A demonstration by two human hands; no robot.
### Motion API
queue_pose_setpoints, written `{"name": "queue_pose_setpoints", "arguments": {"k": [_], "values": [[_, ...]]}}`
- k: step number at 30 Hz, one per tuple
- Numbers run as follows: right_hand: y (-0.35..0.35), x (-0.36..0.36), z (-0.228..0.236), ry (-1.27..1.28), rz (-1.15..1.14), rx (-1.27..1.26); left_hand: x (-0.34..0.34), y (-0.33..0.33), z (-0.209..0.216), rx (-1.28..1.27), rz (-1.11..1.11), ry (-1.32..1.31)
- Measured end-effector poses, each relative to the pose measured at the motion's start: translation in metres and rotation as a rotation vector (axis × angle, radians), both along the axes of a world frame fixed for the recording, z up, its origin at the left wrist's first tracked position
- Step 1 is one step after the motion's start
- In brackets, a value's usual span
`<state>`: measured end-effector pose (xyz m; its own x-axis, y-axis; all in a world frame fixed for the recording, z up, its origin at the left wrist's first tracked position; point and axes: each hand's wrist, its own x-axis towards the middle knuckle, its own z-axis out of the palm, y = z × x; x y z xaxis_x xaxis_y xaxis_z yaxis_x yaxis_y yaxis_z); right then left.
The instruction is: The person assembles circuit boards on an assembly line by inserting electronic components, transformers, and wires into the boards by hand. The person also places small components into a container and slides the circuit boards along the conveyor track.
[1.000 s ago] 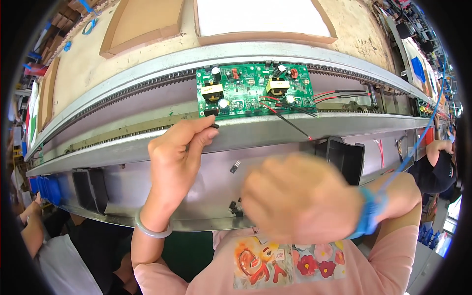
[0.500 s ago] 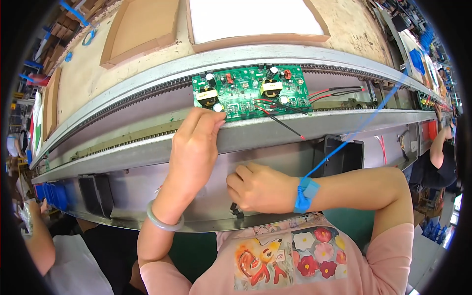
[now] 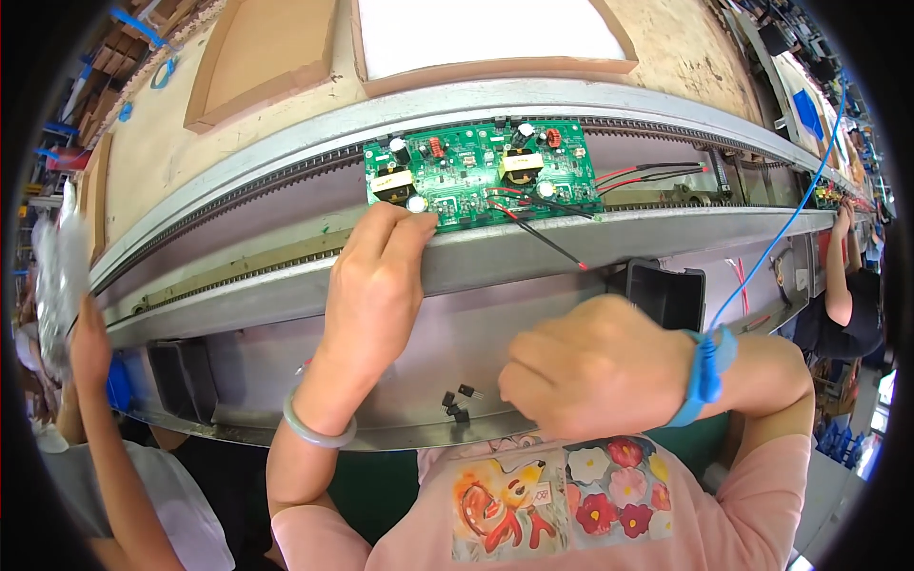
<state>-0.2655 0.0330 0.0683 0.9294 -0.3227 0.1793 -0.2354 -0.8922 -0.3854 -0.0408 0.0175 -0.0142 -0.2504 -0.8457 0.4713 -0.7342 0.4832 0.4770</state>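
A green circuit board point(image 3: 476, 205) with yellow-and-black transformers, capacitors and red-and-black wires rests across the rails of a metal track. My left hand point(image 3: 376, 271) is closed in a pinch at the board's near left corner; the fingertips are partly hidden. Over the metal ledge in front, my right hand point(image 3: 600, 371) is curled closed, slightly smeared by motion. Whatever its fingers may hold is hidden. Just left of it, several small black components with metal legs point(image 3: 462, 398) lie on the ledge. A blue wrist strap point(image 3: 703, 376) with a cord circles my right wrist.
Behind my right hand stands a black bin point(image 3: 662, 293); another black bin point(image 3: 181, 376) is at the left. Cardboard trays point(image 3: 267, 67) lie beyond the track. A co-worker's arm point(image 3: 114, 438) rises at the left with a clear bag; another person point(image 3: 843, 276) works far right.
My right hand has moved right and away from the small black components, uncovering them. The blue cord has swung right. At the left, a co-worker's arm and bag have risen. My left hand stays put.
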Motion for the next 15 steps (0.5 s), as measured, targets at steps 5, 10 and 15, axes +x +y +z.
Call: {"name": "queue_pose_setpoints", "arguments": {"k": [5, 10, 15], "values": [[-0.038, 0.001, 0.028, -0.079, -0.186, -0.086, -0.004, 0.001, 0.002, 0.018, 0.025, -0.059], [-0.085, 0.021, 0.012, -0.034, -0.257, -0.228, -0.005, 0.001, 0.006, 0.083, 0.031, -0.077], [-0.101, 0.039, -0.011, 0.183, -0.235, -0.190, -0.001, 0.003, -0.005, 0.051, 0.021, 0.090]]}}
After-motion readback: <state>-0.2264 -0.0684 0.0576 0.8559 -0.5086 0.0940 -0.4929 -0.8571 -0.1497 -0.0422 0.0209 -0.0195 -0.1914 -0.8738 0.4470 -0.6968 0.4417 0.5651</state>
